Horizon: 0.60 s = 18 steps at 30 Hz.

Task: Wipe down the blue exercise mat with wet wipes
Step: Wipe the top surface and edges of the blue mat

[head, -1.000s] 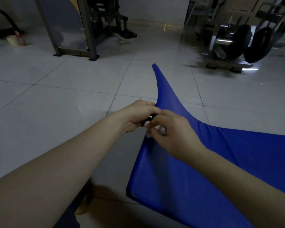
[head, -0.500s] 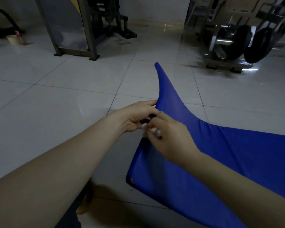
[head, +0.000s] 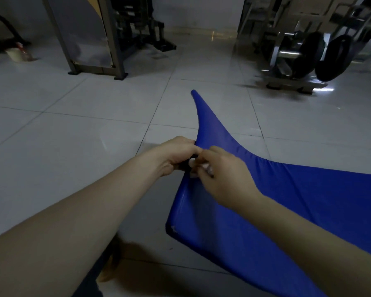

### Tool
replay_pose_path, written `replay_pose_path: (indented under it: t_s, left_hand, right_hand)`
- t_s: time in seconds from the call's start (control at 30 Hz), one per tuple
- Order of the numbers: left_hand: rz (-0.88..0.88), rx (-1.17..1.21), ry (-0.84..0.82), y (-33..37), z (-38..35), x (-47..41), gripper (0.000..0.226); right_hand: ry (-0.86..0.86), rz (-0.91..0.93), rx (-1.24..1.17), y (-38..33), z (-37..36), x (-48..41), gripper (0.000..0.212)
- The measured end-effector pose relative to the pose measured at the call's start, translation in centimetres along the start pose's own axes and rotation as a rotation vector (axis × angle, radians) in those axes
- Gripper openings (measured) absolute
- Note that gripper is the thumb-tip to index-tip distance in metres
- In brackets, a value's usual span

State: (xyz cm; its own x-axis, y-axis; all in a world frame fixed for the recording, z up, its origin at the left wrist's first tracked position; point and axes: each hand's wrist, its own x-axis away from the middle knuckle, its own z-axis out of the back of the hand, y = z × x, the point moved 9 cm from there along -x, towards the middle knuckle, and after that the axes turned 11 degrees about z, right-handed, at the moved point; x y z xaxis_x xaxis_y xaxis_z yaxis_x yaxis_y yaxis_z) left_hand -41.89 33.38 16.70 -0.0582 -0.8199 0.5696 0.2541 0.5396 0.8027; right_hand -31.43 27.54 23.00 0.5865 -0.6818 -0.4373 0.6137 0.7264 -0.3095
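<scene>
The blue exercise mat (head: pixel 287 211) lies on the tiled floor, filling the right and lower middle of the view, its left edge lifted into a ridge. My left hand (head: pixel 178 156) grips that raised edge, fingers curled around it and a small dark thing I cannot identify. My right hand (head: pixel 223 174) is just to its right over the mat, pinching a small white wet wipe (head: pixel 194 166) between fingertips and thumb. The two hands touch at the fingertips. Most of the wipe is hidden by my fingers.
White floor tiles (head: pixel 73 146) stretch to the left and ahead. A metal machine frame (head: pixel 99 61) stands at the back left, and a rack with black weight plates (head: pixel 330 54) at the back right. A small container (head: pixel 14 54) sits far left.
Both hands stay together at the mat's raised edge; my right fingers have shifted slightly on the wipe. The view has tilted a little.
</scene>
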Motion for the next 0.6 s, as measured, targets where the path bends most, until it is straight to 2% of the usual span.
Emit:
replay_pose_path:
  t_s: [0.13, 0.27, 0.33, 0.4, 0.5, 0.6]
  left_hand:
    - [0.044, 0.009, -0.011, -0.6, -0.1, -0.4, 0.019]
    - [0.071, 0.023, 0.057, -1.3, 0.8, -0.8, 0.016]
    - [0.055, 0.028, 0.055, -1.2, 0.8, -0.5, 0.015]
    - [0.044, 0.048, 0.035, -0.9, 0.6, -0.3, 0.017]
    - [0.074, 0.116, -0.110, -0.9, -0.6, 0.0, 0.023]
    - [0.073, -0.011, -0.207, -0.8, -1.9, 0.4, 0.006]
  right_hand:
    - [-0.060, 0.048, -0.071, -2.3, -1.6, 0.7, 0.009]
    - [-0.328, 0.299, -0.154, -8.8, -4.8, 2.6, 0.018]
    - [-0.403, 0.396, -0.147, -10.5, -5.4, 3.2, 0.022]
    - [-0.368, 0.396, -0.101, -10.2, -4.9, 2.7, 0.021]
    - [-0.150, 0.216, -0.041, -6.7, -2.4, 0.5, 0.015]
    - [-0.036, 0.066, 0.011, -3.5, -0.7, -0.3, 0.009]
